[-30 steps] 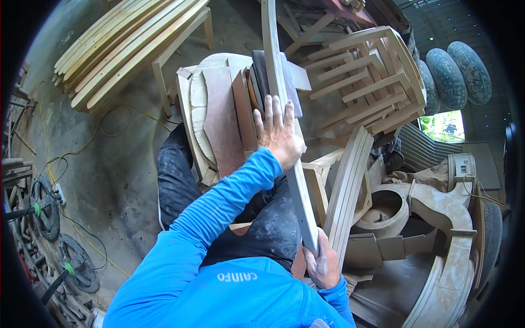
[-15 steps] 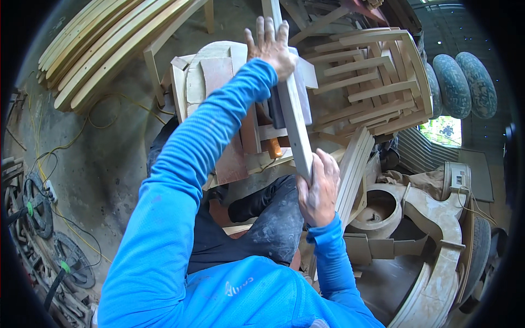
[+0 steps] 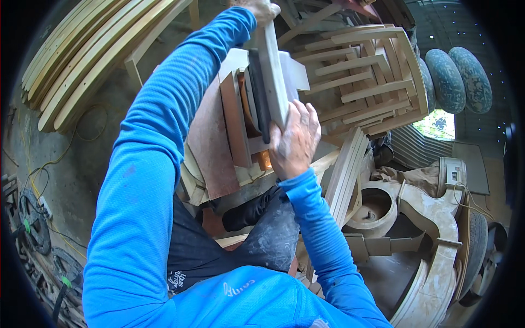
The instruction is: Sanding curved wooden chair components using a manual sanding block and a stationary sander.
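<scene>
A pale wooden bar point(image 3: 272, 71) runs lengthwise away from me, with its flat side along a dark grey upright strip that looks like a sanding belt point(image 3: 259, 95). My left hand point(image 3: 260, 10) is closed around the bar's far end, at the top edge of the view. Around the near end, the fingers and thumb of my right hand point(image 3: 297, 139) are wrapped. An orange part point(image 3: 264, 160) shows below the belt, close to my right wrist. Left of the belt stands a brown board point(image 3: 235, 117), beside a wider reddish panel point(image 3: 210, 145).
Curved wooden slats point(image 3: 93, 60) are stacked at the far left. Slatted wooden frames point(image 3: 372, 76) lie at the far right, with straight strips point(image 3: 347, 172) leaning nearer. A large carved wooden piece point(image 3: 432, 210) stands at the right. Cables point(image 3: 52, 158) cross the left floor.
Both hands and the bar have moved away from me, the left hand going up to the view's top edge. My left hand's spread fingers have closed around the far end.
</scene>
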Tool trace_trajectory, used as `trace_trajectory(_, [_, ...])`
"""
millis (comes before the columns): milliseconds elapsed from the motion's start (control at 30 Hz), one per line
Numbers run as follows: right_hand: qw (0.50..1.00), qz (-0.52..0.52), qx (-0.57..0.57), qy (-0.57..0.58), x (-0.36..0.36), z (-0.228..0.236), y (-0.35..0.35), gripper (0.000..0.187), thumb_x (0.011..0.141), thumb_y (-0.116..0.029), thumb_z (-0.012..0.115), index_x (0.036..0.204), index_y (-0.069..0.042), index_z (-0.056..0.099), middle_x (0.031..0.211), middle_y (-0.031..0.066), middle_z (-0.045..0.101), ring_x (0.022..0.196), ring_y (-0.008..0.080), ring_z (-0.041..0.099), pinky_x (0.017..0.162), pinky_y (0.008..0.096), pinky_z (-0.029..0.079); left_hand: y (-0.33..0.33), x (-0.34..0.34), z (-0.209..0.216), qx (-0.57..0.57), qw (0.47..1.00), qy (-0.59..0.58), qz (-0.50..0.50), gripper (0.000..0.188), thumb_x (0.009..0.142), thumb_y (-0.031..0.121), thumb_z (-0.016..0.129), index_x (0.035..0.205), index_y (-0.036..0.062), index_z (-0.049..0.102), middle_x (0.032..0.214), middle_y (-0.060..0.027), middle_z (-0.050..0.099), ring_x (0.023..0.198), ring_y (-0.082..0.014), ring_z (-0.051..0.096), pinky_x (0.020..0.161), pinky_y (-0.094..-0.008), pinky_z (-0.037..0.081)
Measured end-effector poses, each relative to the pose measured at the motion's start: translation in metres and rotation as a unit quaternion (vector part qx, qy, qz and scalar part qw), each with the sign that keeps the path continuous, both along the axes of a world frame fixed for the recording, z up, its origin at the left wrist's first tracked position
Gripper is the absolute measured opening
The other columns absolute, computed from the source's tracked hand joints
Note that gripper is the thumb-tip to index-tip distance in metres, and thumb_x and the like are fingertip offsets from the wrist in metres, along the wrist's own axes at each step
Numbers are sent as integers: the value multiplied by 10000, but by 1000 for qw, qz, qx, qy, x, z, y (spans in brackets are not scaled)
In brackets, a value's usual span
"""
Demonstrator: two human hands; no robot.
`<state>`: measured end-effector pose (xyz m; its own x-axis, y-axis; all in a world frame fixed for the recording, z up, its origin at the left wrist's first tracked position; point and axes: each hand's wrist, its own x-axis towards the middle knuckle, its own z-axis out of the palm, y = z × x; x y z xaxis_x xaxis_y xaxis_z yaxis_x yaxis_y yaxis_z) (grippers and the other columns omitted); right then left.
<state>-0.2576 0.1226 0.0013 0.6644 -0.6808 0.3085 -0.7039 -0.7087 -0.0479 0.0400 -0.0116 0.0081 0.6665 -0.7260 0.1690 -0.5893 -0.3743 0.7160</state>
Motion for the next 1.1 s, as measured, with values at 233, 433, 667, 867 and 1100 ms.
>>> trace_trajectory(233, [998, 5, -13, -69, 55, -15, -45, 553, 854, -181, 704, 1356, -8, 549, 1451, 173, 524, 1453, 378, 359, 1205, 548, 234, -15, 25, 35, -74, 976, 205, 29, 900, 887, 358, 617, 1606, 35, 183, 1372, -229, 605, 1345, -392, 522, 1220, -417, 324])
trace_trajectory(433, [988, 6, -22, -155, 72, -18, -79, 564, 882, -168, 691, 1390, -39, 484, 1418, 189, 520, 1435, 400, 371, 1206, 550, 215, -34, 19, 92, -247, 867, 428, -61, 591, 855, 143, 664, 1381, -5, 437, 1115, -244, 675, 945, -367, 713, 845, -419, 594])
trace_trajectory(667, [961, 46, -97, -256, 98, -20, -95, 544, 930, -200, 660, 1390, -32, 424, 1433, 225, 445, 1431, 431, 354, 1175, 620, 228, -51, -10, 166, -534, 842, -69, -23, 637, 802, 81, 689, 1365, -8, 405, 1095, -303, 675, 996, -462, 706, 875, -486, 570])
trace_trajectory(867, [973, 23, 154, -172, 62, 15, -91, 741, 837, -289, 771, 1406, 26, 417, 1399, 277, 459, 1355, 469, 404, 1141, 557, 320, 39, -109, 216, -482, 861, -74, -147, 656, 824, 57, 675, 1399, 30, 361, 1124, -320, 662, 1058, -498, 667, 878, -539, 556])
trace_trajectory(1100, [850, 255, -22, -460, -117, 224, -24, 606, 958, -205, 710, 1444, 32, 438, 1439, 176, 546, 1321, 290, 522, 1061, 422, 483, 68, -192, 208, -453, 857, -117, -217, 660, 904, 268, 709, 1480, 136, 416, 1316, -237, 624, 1148, -413, 692, 905, -571, 595])
